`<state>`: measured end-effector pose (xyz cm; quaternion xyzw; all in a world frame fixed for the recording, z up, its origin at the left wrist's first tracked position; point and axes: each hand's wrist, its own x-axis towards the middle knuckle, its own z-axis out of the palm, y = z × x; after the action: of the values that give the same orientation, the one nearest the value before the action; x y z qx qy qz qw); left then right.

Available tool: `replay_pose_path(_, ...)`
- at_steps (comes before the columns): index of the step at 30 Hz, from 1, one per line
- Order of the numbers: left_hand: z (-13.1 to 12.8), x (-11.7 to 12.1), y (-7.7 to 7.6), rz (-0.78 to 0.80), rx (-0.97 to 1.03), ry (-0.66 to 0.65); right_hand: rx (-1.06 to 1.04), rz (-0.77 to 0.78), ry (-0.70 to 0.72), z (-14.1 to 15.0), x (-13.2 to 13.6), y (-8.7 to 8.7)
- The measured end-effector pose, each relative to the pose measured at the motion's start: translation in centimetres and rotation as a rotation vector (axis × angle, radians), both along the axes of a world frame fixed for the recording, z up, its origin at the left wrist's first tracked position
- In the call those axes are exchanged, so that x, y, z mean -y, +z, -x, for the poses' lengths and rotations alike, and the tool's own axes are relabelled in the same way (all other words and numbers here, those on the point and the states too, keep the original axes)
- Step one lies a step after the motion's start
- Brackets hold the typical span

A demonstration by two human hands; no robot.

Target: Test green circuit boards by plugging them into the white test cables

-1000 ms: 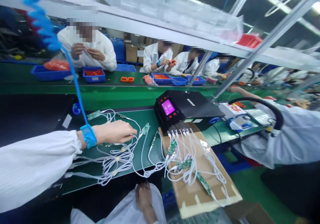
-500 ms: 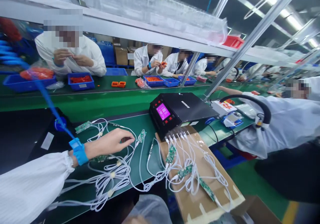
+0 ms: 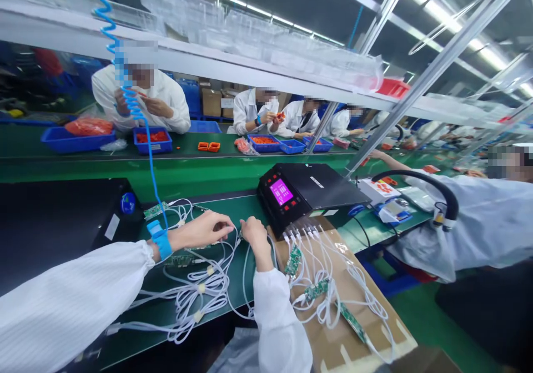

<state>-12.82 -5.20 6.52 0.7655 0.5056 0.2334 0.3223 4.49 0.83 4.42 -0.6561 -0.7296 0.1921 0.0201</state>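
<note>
On the green bench, left hand and right hand met over white cables, fingertips pinching a small circuit board between them

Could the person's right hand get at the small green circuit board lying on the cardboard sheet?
Probably yes. The right hand sits just left of the cardboard sheet, and the green circuit board lies close by, uncovered, with only loose white cables around it.

White sleeves, blue wrist strap
</note>
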Motion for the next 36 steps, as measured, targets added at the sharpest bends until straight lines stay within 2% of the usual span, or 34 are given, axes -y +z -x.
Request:
replay_pose_path(5,0.2,-0.1,-0.3,0.019,-0.01,0.005,-0.024,-0.079,-0.056,-2.3,2.2,1.3)
replay_pose_path(8,0.4,-0.2,-0.5,0.033,-0.026,0.011,-0.133,-0.174,-0.084,-4.6,3.2,2.3)
replay_pose_path(11,0.0,0.0,-0.1,0.041,-0.034,0.025,-0.414,-0.315,-0.089,-7.0,4.3,2.6)
replay_pose_path(14,-1.9,0.3,1.1,0.069,0.021,0.065,-0.802,-0.381,-0.011,-8.7,6.0,2.7)
replay_pose_path(16,-4.0,0.5,1.9,0.088,0.115,0.086,-1.006,-0.355,0.051,-9.3,7.4,3.1)
replay_pose_path(19,-7.6,0.5,2.9,0.104,0.235,0.092,-1.176,-0.268,0.101,-9.5,8.9,3.5)
replay_pose_path(22,-10.5,0.1,3.4,0.157,0.36,0.052,-1.292,-0.214,0.059,-9.5,9.2,3.4)
replay_pose_path(26,-12.0,-0.5,2.7,0.216,0.54,-0.014,-1.441,-0.214,-0.077,-9.0,8.3,2.1)
replay_pose_path(29,-12.0,-1.2,1.3,0.23,0.511,-0.004,-1.318,-0.208,-0.096,-8.5,8.1,1.2)
replay_pose_path(30,-11.9,-1.6,0.8,0.223,0.499,0.034,-1.242,-0.22,-0.091,-8.3,8.2,0.9)
replay_pose_path(32,-11.8,-2.6,0.1,0.218,0.548,0.221,-1.108,-0.236,-0.064,-7.9,8.7,0.5)
replay_pose_path(34,-11.7,-3.6,0.1,0.234,0.713,0.495,-1.019,-0.222,-0.04,-7.4,9.3,0.1)
replay_pose_path(36,-11.9,-4.2,0.4,0.275,0.899,0.649,-0.939,-0.215,-0.05,-6.7,9.6,-0.4)
